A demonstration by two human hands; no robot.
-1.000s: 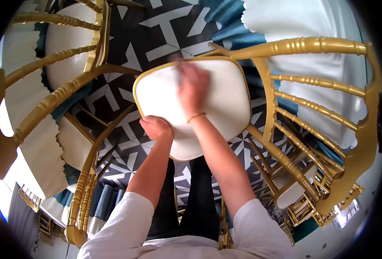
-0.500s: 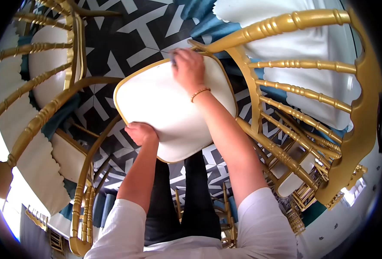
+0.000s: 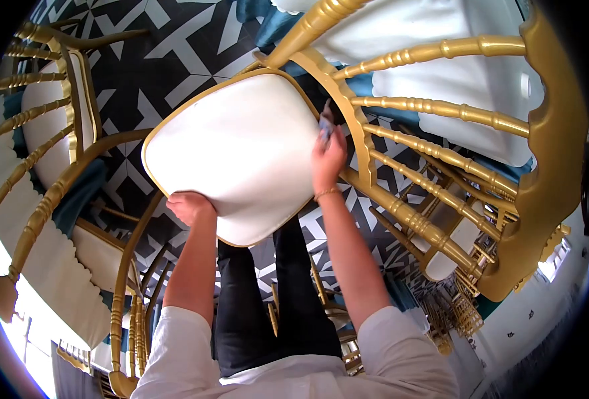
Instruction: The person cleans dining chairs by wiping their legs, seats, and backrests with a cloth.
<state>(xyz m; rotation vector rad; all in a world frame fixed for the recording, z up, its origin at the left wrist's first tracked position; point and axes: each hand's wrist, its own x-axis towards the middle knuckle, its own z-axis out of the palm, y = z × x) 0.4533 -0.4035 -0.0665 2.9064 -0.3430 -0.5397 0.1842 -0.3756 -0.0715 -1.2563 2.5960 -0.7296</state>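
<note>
A gold chair's white padded seat [image 3: 234, 143] with a gold rim lies in front of me, close to its spindled backrest [image 3: 441, 106] on the right. My left hand [image 3: 193, 207] is closed over the seat's near left edge, fingers partly hidden. At the right edge, beside the backrest, my right hand [image 3: 329, 159] pinches a small crumpled grey cloth [image 3: 327, 125]. Part of the cloth is covered by the fingers.
Another gold chair [image 3: 48, 193] stands close on the left, beside a white scalloped tablecloth [image 3: 48, 266]. White-draped cloth [image 3: 434, 86] hangs behind the backrest. Further chairs [image 3: 450, 246] stand at the lower right on the black-and-white patterned floor [image 3: 168, 40].
My right hand has moved from the seat's far edge to its right edge, carrying the cloth. My left hand keeps its hold, and the seat appears shifted left in view.
</note>
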